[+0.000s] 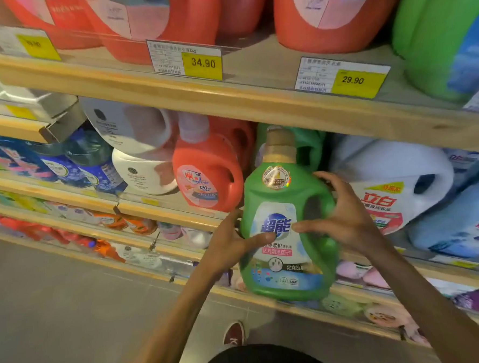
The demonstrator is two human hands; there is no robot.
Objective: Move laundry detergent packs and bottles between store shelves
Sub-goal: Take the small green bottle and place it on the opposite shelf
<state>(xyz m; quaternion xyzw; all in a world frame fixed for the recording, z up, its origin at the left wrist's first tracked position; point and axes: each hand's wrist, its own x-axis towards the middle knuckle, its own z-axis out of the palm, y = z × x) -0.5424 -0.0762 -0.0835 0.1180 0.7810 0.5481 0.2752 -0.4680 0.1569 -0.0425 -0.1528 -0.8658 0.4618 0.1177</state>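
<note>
A: Start far left. What sits at 9 o'clock of the frame?

B: Blue bottles (91, 165), then a white jug (142, 170), then a red bottle (207, 177) upright on the middle shelf (173, 216). Labels face out, so store facing, I judge.

A: The hands?

B: Left hand (231, 246) at 8 o'clock of the green bottle (278, 195). The thumb lies across the front label and the fingers are hidden behind the body. It grips the flank, a narrow hold. I think it carries the weight, since the base rests on nothing I can make out.

A: Where is that bottle exactly?

B: Centre frame, near upright with a slight tilt, held in the air in front of the middle shelf. The gold cap is just under the upper shelf plank (227, 98). At its 12 o'clock a second green bottle (309, 146) stands at the back, so it likely belongs to that slot. Going in or coming out, cannot tell.

A: Right hand?

B: Right hand (347, 219) at 3 o'clock of the bottle. The fingers are spread wide and curled claw-like over the handle side, with the thumb pressed on the label. It holds the bottle too. Two hands because the bottle looks full and heavy, which is my judgement.

A: Beyond it?

B: A white bottle with red print (395, 177) lies tipped, and a light blue bottle (459, 221) is at 4 o'clock. Both are close neighbours and easy to knock.
</note>
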